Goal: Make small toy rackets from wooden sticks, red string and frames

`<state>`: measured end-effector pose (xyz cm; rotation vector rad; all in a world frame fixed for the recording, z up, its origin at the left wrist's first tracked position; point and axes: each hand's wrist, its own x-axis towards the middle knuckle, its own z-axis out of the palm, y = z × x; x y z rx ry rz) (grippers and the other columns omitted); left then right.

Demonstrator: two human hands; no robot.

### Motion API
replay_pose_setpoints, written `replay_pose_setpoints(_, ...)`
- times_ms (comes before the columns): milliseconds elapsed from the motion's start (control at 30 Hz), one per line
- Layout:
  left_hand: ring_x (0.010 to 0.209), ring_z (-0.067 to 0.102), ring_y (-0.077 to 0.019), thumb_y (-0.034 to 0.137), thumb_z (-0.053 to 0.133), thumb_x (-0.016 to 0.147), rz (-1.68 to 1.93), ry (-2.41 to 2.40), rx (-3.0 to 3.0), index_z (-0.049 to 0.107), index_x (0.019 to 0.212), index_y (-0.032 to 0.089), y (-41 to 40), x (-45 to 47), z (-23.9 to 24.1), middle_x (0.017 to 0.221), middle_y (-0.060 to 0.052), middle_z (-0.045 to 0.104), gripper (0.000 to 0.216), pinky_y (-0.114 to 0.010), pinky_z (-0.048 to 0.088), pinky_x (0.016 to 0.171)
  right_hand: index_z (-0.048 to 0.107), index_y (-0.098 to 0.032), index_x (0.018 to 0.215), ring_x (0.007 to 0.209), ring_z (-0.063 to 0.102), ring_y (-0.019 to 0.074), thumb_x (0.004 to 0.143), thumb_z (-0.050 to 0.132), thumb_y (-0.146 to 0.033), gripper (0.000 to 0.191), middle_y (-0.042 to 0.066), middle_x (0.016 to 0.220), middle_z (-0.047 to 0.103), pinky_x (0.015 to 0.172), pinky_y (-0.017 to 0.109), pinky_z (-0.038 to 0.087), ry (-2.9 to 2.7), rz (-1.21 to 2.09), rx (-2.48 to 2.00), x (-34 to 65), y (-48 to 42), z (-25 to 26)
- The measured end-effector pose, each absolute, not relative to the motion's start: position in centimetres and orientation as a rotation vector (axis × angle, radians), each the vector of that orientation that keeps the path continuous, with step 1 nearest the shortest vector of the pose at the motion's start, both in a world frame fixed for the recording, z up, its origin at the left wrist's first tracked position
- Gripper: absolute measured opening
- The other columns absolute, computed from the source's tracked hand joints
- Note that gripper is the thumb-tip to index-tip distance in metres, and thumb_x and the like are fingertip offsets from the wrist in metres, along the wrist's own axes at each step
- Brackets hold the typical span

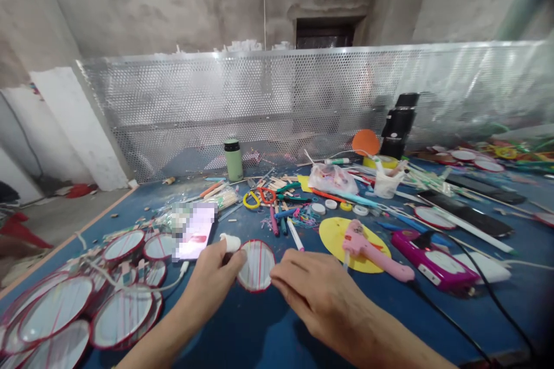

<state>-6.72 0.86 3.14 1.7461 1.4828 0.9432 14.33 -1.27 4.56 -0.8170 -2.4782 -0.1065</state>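
Observation:
A round white disc with a red rim and red threads across it (257, 266) lies on the blue table (268, 323) between my hands. My left hand (213, 283) pinches its left edge with thumb and fingers. My right hand (318, 294) rests palm down at its right edge, fingertips touching the rim. A small white lump (231, 241) lies just beyond the left thumb. A phone with a lit screen (194, 230) sits just beyond my left hand.
Several finished red-rimmed discs (86, 305) are piled at the near left. A pink glue gun (367, 249) lies on a yellow disc (337, 233), with a magenta case (433, 262) and cables to the right. Scissors, markers, sticks, a green bottle (234, 159) and a perforated metal screen (303, 98) lie farther back.

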Motion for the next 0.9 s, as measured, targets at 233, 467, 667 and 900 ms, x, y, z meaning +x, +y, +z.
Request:
replay_pose_setpoints(233,0.041,0.037,-0.0093,0.035,0.048,0.080,0.858,1.411,1.620,0.048,0.058,0.019,0.7,-6.6,3.9,0.046,0.006,0.042,0.028,-0.022,0.024,0.042,0.060,-0.016,0.092,0.072,0.052,0.0159,0.095,0.046,-0.009,0.016,0.003,0.086,0.061,0.061,0.029,0.036,-2.672,-0.146,-0.591,12.1,-0.6,5.0)
replay_pose_setpoints(467,0.043,0.036,-0.0091,0.026,0.049,0.078,0.788,1.382,1.622,0.046,0.055,0.019,0.4,-6.5,4.0,0.046,0.006,0.042,0.024,-0.023,0.021,0.043,0.059,-0.015,0.087,0.078,0.055,0.0164,0.094,0.048,-0.011,0.014,0.005,0.093,0.062,0.064,0.029,0.039,-2.841,-0.060,-0.598,11.6,-0.4,5.9)
replay_pose_setpoints(667,0.051,0.036,-0.0096,0.022,0.046,0.076,0.787,1.295,1.764,0.044,0.053,0.018,0.6,-6.4,3.7,0.051,0.005,0.038,0.024,-0.023,0.022,0.047,0.058,-0.016,0.085,0.083,0.058,0.0156,0.095,0.056,-0.023,0.012,0.004,0.098,0.063,0.069,0.027,0.042,-2.860,0.134,-0.602,11.8,-0.3,6.2)
replay_pose_setpoints(900,0.047,0.033,-0.0090,0.024,0.045,0.078,0.730,1.290,1.686,0.044,0.054,0.019,0.3,-6.4,3.7,0.049,0.006,0.039,0.024,-0.023,0.021,0.045,0.057,-0.016,0.089,0.076,0.056,0.0145,0.096,0.055,-0.021,0.009,0.003,0.097,0.061,0.063,0.028,0.040,-2.878,0.067,-0.561,11.8,-0.4,5.9)
